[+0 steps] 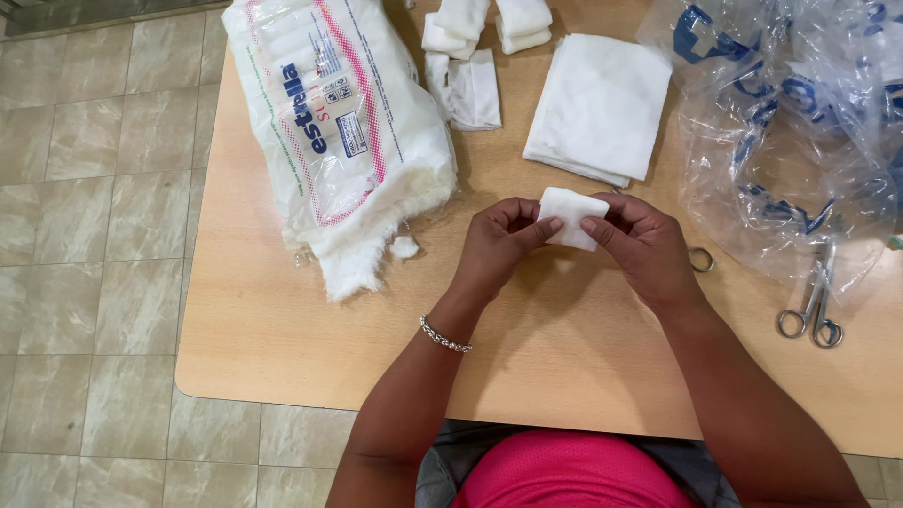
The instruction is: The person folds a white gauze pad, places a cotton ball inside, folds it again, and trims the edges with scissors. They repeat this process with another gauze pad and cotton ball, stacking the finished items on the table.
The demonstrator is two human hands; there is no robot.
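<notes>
while both hands are meeting above the wooden table (282, 320), the left hand (497, 246) and right hand (641, 246) are pinching a small folded white gauze pad (570, 216) between thumbs and fingertips — held just off the surface. a stack of white gauze squares (602, 103) is lying beyond it; scissors (815, 306) are resting to the right, a plastic-wrapped cotton roll (339, 122) to the left.

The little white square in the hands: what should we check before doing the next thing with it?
1. Both hands grip it: left hand and right hand pinch the white gauze square: ok.
2. Square lifted off the table: ok.
3. Gauze stack within reach: ok.
4. Scissors lying flat, away from the hands: ok.
5. Cotton pack fully on the table: ok.
6. Fold edges even: cannot tell.
</notes>
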